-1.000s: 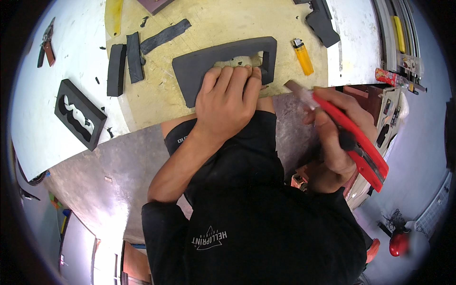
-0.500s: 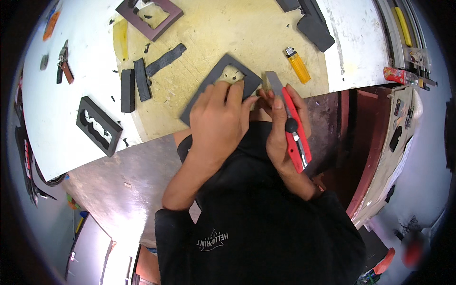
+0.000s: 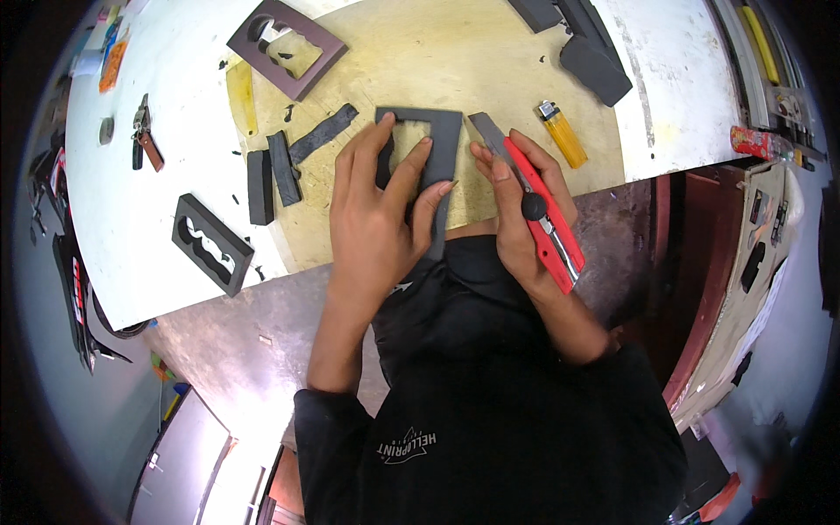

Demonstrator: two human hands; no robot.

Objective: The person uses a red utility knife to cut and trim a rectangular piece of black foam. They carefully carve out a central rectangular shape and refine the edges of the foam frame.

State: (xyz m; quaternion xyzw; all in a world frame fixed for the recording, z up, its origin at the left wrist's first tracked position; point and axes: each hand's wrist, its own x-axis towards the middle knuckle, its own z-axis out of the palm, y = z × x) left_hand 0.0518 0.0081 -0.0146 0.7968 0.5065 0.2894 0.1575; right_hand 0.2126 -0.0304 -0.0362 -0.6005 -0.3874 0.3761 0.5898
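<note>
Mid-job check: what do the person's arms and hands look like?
The left hand and right hand are both bare and ungloved. Bare forearms emerge from short black fabric sleeves; the black fabric shirt bears a pale printed emblem.

I saw a yellow lighter (image 3: 563, 134) on the table (image 3: 674, 79), dark blocks (image 3: 597, 70) just beyond it, a maroon frame (image 3: 262, 61) well to its left.
</note>
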